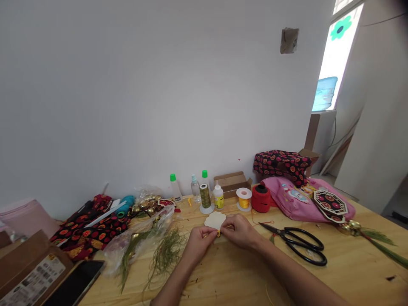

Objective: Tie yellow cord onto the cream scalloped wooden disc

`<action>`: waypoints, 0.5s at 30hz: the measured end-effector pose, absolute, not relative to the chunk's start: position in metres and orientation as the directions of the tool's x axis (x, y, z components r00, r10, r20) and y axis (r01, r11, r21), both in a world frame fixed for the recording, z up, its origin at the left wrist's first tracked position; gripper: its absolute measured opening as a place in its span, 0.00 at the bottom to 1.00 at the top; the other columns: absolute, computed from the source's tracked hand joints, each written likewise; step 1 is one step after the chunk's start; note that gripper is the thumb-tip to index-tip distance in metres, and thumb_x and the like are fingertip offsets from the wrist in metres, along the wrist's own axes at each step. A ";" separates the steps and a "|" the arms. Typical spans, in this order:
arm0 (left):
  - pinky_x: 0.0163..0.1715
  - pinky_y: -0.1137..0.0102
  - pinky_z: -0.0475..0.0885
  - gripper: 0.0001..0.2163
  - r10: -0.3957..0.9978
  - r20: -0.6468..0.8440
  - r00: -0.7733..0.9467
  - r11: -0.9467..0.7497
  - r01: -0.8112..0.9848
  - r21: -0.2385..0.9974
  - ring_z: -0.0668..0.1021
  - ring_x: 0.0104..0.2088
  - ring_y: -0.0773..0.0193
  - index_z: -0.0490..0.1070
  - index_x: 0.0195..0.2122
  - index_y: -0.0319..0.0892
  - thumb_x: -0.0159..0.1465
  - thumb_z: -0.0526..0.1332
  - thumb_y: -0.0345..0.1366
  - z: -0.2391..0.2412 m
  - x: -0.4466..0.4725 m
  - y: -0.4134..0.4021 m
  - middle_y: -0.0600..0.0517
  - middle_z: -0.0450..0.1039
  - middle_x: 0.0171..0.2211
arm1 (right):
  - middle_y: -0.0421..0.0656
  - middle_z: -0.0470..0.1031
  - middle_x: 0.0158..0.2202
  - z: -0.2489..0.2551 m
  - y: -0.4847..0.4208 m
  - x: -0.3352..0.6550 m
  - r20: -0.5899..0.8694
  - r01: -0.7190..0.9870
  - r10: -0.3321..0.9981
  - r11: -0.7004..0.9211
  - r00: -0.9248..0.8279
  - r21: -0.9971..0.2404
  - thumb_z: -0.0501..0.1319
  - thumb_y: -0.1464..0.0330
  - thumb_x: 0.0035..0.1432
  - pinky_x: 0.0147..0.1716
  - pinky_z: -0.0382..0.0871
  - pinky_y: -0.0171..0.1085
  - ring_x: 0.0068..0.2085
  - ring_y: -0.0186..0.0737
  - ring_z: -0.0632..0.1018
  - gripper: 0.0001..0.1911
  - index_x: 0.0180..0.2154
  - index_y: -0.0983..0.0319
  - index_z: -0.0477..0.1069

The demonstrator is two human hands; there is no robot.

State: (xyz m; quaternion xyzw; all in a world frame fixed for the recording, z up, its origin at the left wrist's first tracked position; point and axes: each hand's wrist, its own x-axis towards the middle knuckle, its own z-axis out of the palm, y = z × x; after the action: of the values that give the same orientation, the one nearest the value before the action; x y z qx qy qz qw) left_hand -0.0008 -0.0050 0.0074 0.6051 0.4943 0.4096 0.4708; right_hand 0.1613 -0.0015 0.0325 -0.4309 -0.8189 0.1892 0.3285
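Both hands meet over the middle of the wooden table [350,263]. My left hand [199,242] and my right hand [240,231] each pinch the lower edge of a small pale scalloped piece [215,219], where a short bit of yellow cord [218,233] shows between the fingertips. The fingers of both hands are closed in a pinch. Green tassel threads [164,253] lie just left of my left hand.
Black scissors [301,243] lie to the right. Behind the hands stand glue bottles [218,196], an olive thread cone [205,197], a yellow spool [244,199] and a red spool [261,198]. Patterned fabric [89,231], a plastic bag [140,238], a phone [75,284] and pink cloth [296,199] crowd the sides.
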 end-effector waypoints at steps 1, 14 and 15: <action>0.23 0.76 0.63 0.11 0.982 0.029 0.189 -0.066 0.195 0.978 0.71 0.23 0.66 0.75 0.26 0.37 0.47 0.60 0.39 0.007 -0.001 -0.005 0.50 0.75 0.23 | 0.40 0.71 0.20 0.032 -0.001 0.161 0.367 0.562 0.839 0.542 -0.402 -0.624 0.52 0.74 0.45 0.21 0.55 0.28 0.23 0.31 0.68 0.11 0.24 0.64 0.73; 0.28 0.73 0.66 0.13 0.970 0.081 0.229 -0.130 0.210 0.969 0.73 0.28 0.63 0.74 0.31 0.36 0.50 0.58 0.40 0.008 0.000 -0.005 0.48 0.75 0.28 | 0.41 0.73 0.23 0.011 0.009 0.157 0.289 0.343 0.896 0.403 -0.337 -0.849 0.52 0.71 0.45 0.26 0.63 0.29 0.27 0.33 0.71 0.11 0.24 0.66 0.72; 0.29 0.73 0.66 0.13 0.970 0.093 0.225 -0.143 0.216 0.966 0.73 0.29 0.62 0.74 0.31 0.36 0.50 0.57 0.39 0.008 0.001 -0.005 0.48 0.75 0.29 | 0.41 0.73 0.23 0.011 0.009 0.157 0.295 0.360 0.890 0.417 -0.349 -0.835 0.52 0.71 0.45 0.27 0.63 0.29 0.27 0.33 0.71 0.10 0.25 0.66 0.72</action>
State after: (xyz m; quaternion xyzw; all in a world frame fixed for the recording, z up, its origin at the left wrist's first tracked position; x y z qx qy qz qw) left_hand 0.0007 -0.0050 0.0081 0.6345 0.4675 0.4111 0.4582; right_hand 0.1570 0.0088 0.0107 -0.4182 -0.7469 0.3413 0.3884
